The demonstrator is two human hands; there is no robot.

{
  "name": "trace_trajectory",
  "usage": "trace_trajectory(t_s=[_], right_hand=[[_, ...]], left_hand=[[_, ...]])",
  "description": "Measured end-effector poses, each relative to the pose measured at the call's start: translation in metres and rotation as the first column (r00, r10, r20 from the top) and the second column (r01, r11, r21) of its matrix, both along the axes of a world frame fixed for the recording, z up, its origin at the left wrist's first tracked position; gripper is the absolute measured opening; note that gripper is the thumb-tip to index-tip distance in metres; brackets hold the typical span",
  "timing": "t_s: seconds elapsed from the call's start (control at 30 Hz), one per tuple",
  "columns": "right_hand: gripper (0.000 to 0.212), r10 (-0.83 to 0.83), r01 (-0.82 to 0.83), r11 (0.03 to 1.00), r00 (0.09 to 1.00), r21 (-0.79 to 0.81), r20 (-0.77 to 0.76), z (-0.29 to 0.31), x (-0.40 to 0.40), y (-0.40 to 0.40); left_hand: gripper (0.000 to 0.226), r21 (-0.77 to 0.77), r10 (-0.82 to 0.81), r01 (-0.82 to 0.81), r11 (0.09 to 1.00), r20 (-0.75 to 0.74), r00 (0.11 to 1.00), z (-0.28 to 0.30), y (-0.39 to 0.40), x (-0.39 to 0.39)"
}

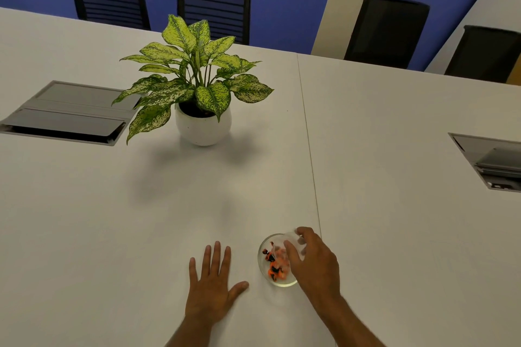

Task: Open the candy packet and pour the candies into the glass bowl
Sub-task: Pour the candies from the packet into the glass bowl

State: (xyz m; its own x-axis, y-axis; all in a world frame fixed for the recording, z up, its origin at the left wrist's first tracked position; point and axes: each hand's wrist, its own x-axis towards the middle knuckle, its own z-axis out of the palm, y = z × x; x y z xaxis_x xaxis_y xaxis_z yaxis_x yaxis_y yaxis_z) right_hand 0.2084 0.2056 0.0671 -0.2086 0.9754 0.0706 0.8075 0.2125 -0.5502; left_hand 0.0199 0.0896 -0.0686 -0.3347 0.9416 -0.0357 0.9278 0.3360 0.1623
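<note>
A small glass bowl (263, 262) stands on the white table near the front, with orange and black candies (275, 269) inside. My right hand (315, 265) hovers over the bowl's right side, fingers pinched on a clear candy packet (293, 242) that is tilted over the bowl. The packet is blurred and partly hidden by my fingers. My left hand (212, 284) lies flat on the table to the left of the bowl, fingers spread, holding nothing.
A potted plant in a white pot (203, 127) stands further back. Grey cable hatches sit in the table at the left (67, 113) and right (490, 163). A seam (308, 144) divides the tabletop. Black chairs (214, 8) line the far edge.
</note>
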Motion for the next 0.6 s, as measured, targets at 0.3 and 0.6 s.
trace_trajectory(t_s=[0.3, 0.6], right_hand=[[0.036, 0.042, -0.042, 0.999, 0.999, 0.009, 0.025, 0.005, 0.006, 0.003], [0.034, -0.127, 0.097, 0.989, 0.945, -0.11, -0.303, 0.021, 0.012, 0.01]], left_hand=[[0.086, 0.03, 0.001, 0.0, 1.0, -0.019, 1.0, 0.005, 0.0, 0.001], [0.092, -0.248, 0.1, -0.038, 0.968, 0.243, 0.965, 0.015, 0.012, -0.006]])
